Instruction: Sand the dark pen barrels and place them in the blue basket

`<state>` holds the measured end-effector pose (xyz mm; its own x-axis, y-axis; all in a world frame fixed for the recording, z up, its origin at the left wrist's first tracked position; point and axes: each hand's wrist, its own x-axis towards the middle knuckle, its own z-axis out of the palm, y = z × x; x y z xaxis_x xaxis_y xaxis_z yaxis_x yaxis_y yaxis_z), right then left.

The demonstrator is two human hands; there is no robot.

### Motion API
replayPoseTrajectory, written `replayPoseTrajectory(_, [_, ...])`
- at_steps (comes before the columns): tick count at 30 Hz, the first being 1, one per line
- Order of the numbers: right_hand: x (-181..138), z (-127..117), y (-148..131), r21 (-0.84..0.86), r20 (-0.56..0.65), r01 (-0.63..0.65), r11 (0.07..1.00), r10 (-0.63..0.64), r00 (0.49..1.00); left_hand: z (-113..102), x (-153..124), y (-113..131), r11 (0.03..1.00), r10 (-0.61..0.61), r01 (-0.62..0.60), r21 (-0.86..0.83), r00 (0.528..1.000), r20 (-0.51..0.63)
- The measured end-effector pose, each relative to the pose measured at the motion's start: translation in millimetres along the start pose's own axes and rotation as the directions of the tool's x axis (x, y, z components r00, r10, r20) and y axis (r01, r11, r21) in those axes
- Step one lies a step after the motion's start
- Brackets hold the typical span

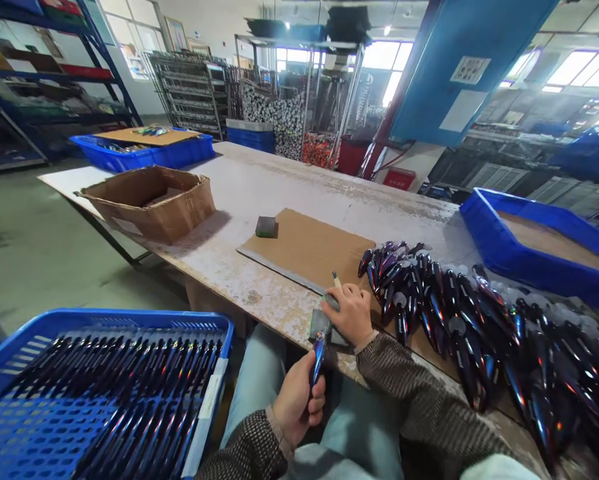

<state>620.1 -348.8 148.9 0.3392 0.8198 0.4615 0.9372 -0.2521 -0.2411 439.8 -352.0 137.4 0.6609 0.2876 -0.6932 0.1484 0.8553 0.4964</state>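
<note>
Here's the left hand [295, 400], low over the lap, its grip wrapped around one glossy dark lure [318, 357], thumb along the body. The lure points up and away, its far end just beside a greyish-green block [317, 325] at the near edge of the table [279, 180]. Over there the right hand [352, 312] has its fingers curled, a thin stick [336, 277] poking out beyond them; how firmly that grip holds, I can't tell.

Now, the handling: it looks like hard plastic, so I'd call it light and stiff, no give under the fingers. That mirror shine suggests slippery, and the finish probably scratches easily. Best hold? The sides of the thick middle, with soft finger pressure, leaving the narrow ends free. Pale clear tabs show among the heaped lures [444, 293] on the right; those look thin, perhaps the fragile bit, so keep any squeeze off them. More lie in rows in the blue basket [139, 312], lower left.
</note>
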Motion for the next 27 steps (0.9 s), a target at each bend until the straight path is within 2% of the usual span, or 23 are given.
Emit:
replayPoseTrajectory(4, [-17.7, -8.0, -15.0, 0.039, -0.032, 0.044, 0.998, -0.043, 0.999, 3.8, 4.4, 5.5, 0.996, 0.050, -0.049, 0.078, 0.999, -0.013])
replayPoseTrajectory(6, [-24.3, -11.4, -20.6, 0.082, -0.048, 0.045, 0.996, -0.041, 0.998, 7.2, 5.5, 4.9, 0.998, 0.021, -0.024, 0.050, 0.999, 0.047])
replayPoseTrajectory(9, [-16.7, -14.2, -14.1, 0.114, -0.126, -0.023, 0.993, 0.037, 0.991, 9.9, 5.5, 1.0, 0.999, -0.049, 0.050, -0.003, 0.979, 0.197])
replayPoseTrajectory(12, [-5.7, -17.6, 1.2, 0.163, -0.261, -0.095, 0.982, 0.135, 0.956, 7.3, 4.2, -0.8, 0.996, -0.068, 0.080, -0.027, 0.951, 0.302])
replayPoseTrajectory(14, [-10.2, -21.5, 5.0, 0.227, -0.355, -0.113, 0.967, 0.191, 0.915, 4.7, 3.0, 0.5, 0.994, -0.019, 0.051, -0.095, 0.949, 0.315])
replayPoseTrajectory(16, [-24.6, -25.1, -0.1, 0.305, -0.386, -0.075, 0.949, 0.195, 0.901, 4.2, 2.4, 2.1, 0.988, 0.040, 0.006, -0.155, 0.955, 0.293])
replayPoseTrajectory(19, [-42.8, -26.5, -14.3, 0.401, -0.326, 0.045, 0.915, 0.097, 0.940, 9.6, 3.7, -0.7, 0.998, 0.001, 0.016, -0.065, 0.967, 0.255])
replayPoseTrajectory(21, [-37.1, -24.6, -15.4, 0.445, -0.276, 0.063, 0.893, 0.070, 0.959, 14.9, 5.1, -7.6, 0.998, -0.047, 0.037, 0.048, 0.972, 0.231])
replayPoseTrajectory(22, [-28.3, -23.6, -10.6, 0.480, -0.239, 0.032, 0.876, 0.095, 0.966, 16.7, 5.6, -11.8, 0.995, -0.051, 0.031, 0.095, 0.974, 0.220])
replayPoseTrajectory(24, [-5.8, -23.6, 8.1, 0.585, -0.090, -0.085, 0.806, 0.170, 0.981, 17.4, 6.3, -18.9, 0.988, -0.018, -0.016, 0.155, 0.976, 0.216])
replayPoseTrajectory(26, [11.0, -29.2, 29.1, 0.679, 0.080, -0.209, 0.704, 0.212, 0.974, 13.9, 7.3, -21.6, 0.984, 0.055, -0.088, 0.155, 0.977, 0.208])
replayPoseTrajectory(27, [13.8, -34.1, 35.9, 0.703, 0.111, -0.236, 0.671, 0.223, 0.968, 11.3, 8.0, -20.9, 0.983, 0.090, -0.118, 0.139, 0.977, 0.192])
